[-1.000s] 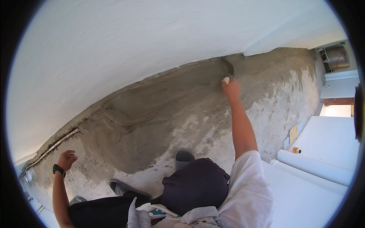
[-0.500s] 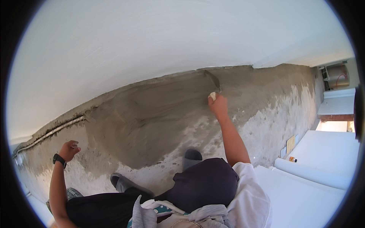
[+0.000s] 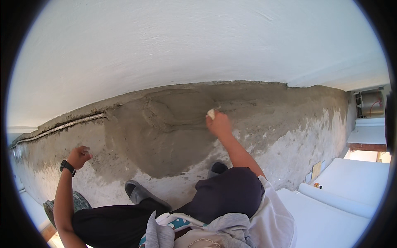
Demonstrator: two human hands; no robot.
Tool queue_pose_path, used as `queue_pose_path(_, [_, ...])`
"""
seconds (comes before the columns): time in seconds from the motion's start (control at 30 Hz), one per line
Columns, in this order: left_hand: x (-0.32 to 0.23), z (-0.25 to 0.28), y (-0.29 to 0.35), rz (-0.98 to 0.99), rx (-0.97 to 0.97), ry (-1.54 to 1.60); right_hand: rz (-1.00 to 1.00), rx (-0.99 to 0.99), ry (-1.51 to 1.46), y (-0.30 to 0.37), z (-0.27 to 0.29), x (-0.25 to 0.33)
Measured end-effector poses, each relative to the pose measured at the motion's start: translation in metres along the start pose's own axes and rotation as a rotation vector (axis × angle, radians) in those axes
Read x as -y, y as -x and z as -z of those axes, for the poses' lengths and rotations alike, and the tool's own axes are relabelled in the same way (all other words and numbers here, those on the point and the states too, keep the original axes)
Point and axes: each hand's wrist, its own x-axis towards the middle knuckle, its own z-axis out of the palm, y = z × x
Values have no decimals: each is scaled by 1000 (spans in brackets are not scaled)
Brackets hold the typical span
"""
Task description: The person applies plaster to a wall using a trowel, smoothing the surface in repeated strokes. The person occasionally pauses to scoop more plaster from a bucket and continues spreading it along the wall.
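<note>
Trowel (image 3: pixel 211 113), gripped in right hand (image 3: pixel 220 125), over grey mortar (image 3: pixel 178 146)

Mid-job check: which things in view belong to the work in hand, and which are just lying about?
In use:
- pale-handled trowel, held in the right hand
- damp grey mortar-like layer on the floor

Seemingly just lying about, off to the right:
- small orange item
- yellowish flat piece
- metal cylinder
</note>
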Motion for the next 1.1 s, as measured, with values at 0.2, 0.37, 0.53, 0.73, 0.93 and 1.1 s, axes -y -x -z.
queue_pose_path(0.2, [20, -7, -10, 26, -11, -92, 149, 216, -87, 10, -51, 68])
queue_pose_path(0.37, [19, -6, -25, 46, 69, -168, 418, 194, -11, 14, -59, 76])
queue_pose_path(0.53, [-6, 2, -40, -22, 18, -84, 31, -50, -192, 20, 2, -10])
queue_pose_path(0.73, [-55, -6, -57, -60, 56, -62, -251, 26, -272, 18, 110, -153])
queue_pose_path(0.93, [-76, -15, -65, -39, 103, -109, -212, 193, 127, 10, 156, -145])
queue_pose_path(1.1, [-87, -16, -66, -7, 115, -155, -123, 207, 37, 3, 108, -92])
